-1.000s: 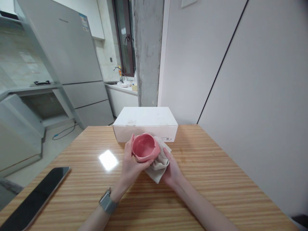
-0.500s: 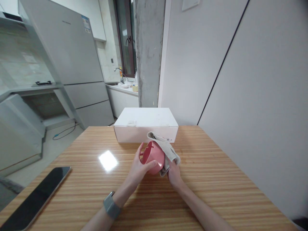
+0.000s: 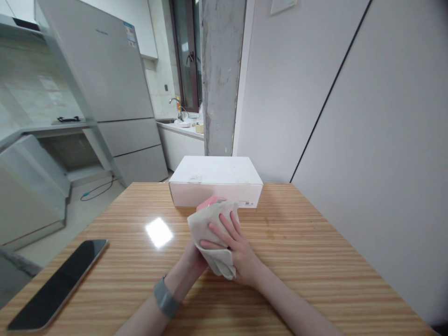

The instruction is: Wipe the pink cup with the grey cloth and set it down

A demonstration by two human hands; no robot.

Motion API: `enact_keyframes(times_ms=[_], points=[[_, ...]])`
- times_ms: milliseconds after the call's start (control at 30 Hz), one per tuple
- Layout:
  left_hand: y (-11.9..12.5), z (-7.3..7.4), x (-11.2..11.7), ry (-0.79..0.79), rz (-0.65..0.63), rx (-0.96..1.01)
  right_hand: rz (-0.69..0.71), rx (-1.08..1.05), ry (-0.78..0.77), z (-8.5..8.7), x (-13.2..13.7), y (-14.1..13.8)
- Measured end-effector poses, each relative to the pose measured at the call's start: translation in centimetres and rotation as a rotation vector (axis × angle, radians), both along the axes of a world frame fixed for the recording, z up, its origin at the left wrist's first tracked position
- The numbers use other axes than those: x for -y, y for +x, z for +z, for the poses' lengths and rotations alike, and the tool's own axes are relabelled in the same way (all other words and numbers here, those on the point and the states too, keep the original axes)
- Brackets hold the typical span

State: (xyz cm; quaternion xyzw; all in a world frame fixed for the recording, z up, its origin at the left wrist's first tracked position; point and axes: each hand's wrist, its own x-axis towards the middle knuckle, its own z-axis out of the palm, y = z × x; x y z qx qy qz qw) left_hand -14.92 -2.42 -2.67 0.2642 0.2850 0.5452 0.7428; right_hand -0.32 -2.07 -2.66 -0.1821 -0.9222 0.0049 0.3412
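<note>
Pink bowl (image 3: pixel 210 202): pretty much swallowed by cloth, just a sliver of it showing, held over the striped wooden table (image 3: pixel 315 261), right in front of a white box (image 3: pixel 215 179).
Linen cloth (image 3: pixel 210 228): bunched around the bowl.
Right hand (image 3: pixel 238 256): clasped over the cloth, fingers spread.
Left hand (image 3: pixel 191 261): tucked under the cloth, so its grip can't really be told.
Tip: pressure is best kept even through spread fingers, so nothing slips.
Vs earlier: bowl was mostly bare, now it's covered.
</note>
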Motion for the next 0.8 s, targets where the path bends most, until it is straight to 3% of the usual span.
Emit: enact_keyframes(times_ms=[167, 300, 567, 667, 800], points=[[-1.6, 2.2, -0.2, -0.115, -0.183, 0.113, 0.078, 0.158, -0.004, 0.7, -1.0, 1.3], [-1.8, 2.9, -0.1, -0.085, -0.284, 0.216, 0.044, 0.2, -0.026, 0.7, -1.7, 2.7], [-2.3, 3.1, -0.2, -0.053, -0.314, 0.198, 0.022, -0.031, -0.135, 1.2, -1.0, 3.8], [-2.1, 2.9, -0.1, -0.022, -0.358, 0.16, -0.02, -0.319, -0.373, 1.2, 0.2, 3.8], [-1.5, 1.5, 0.0, -0.001, -0.345, 0.011, -0.188, -0.982, -1.012, 1.4, 1.4, 4.0]])
